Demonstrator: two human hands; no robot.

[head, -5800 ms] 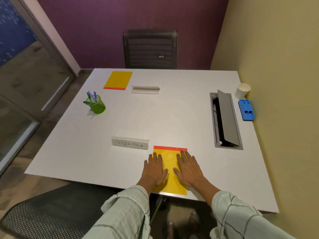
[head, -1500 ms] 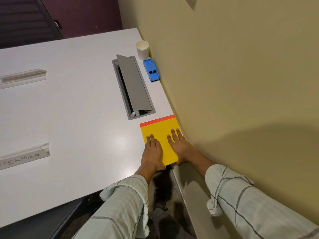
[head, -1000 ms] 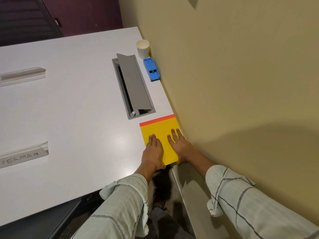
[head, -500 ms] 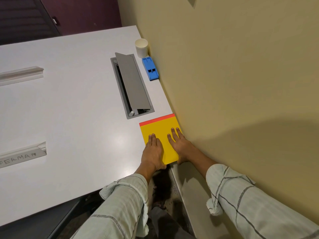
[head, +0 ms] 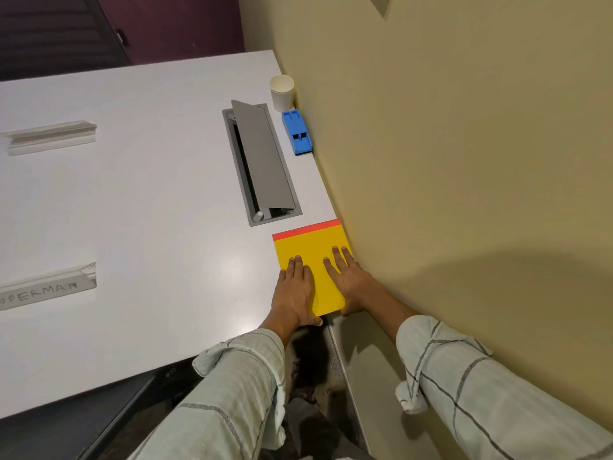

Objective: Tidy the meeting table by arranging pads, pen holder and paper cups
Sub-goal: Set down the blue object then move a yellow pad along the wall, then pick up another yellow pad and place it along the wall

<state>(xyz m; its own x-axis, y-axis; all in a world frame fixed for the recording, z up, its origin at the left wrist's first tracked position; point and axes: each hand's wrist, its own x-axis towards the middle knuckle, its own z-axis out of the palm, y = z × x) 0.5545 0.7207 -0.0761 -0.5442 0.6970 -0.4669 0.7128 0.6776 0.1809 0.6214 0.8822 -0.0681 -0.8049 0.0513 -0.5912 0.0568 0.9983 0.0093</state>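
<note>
A yellow pad (head: 313,250) with a red top strip lies at the table's near right corner, against the wall. My left hand (head: 294,290) rests flat on its left edge with straight fingers. My right hand (head: 350,280) lies flat on its right side, next to the wall. A white paper cup (head: 282,92) stands upright at the far right by the wall. The pen holder is out of view.
The white table (head: 149,200) has an open grey cable box (head: 260,161) just beyond the pad. A blue object (head: 297,131) lies by the wall near the cup. Two name plates (head: 49,136) (head: 46,288) sit at the left. A dark chair (head: 56,31) stands behind.
Since 5.8 s ago the pad has gone from the table's front middle to the right corner by the wall. Over the last 1.5 s both hands stay flat on it.
</note>
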